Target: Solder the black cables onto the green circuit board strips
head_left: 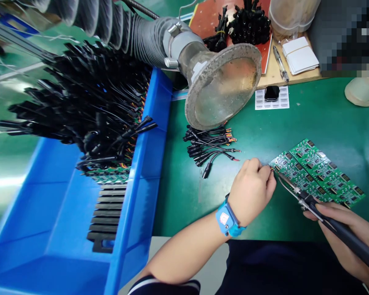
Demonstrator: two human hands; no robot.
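My left hand (253,182), with a blue wrist strap (227,219), is closed in a pinch at the left corner of the green circuit boards (318,174). Short coloured wire ends (272,168) poke out from its fingertips against the board edge; the rest of that cable is hidden by the hand. In my right hand (341,223) is a black-handled soldering iron (313,203) with a thin metal tube along its shaft. The iron's tip reaches the board corner beside the left fingertips; whether it touches is too small to tell. Left of the hands lies a pile of short black cables (207,145) with bare coloured ends.
A fume extractor hood (224,86) on a grey hose hangs over the cable pile. At left stands a blue bin (141,205) with racked boards and black cables (89,94). Behind are a label sheet (261,104), a pen (280,63) and white cards (300,55).
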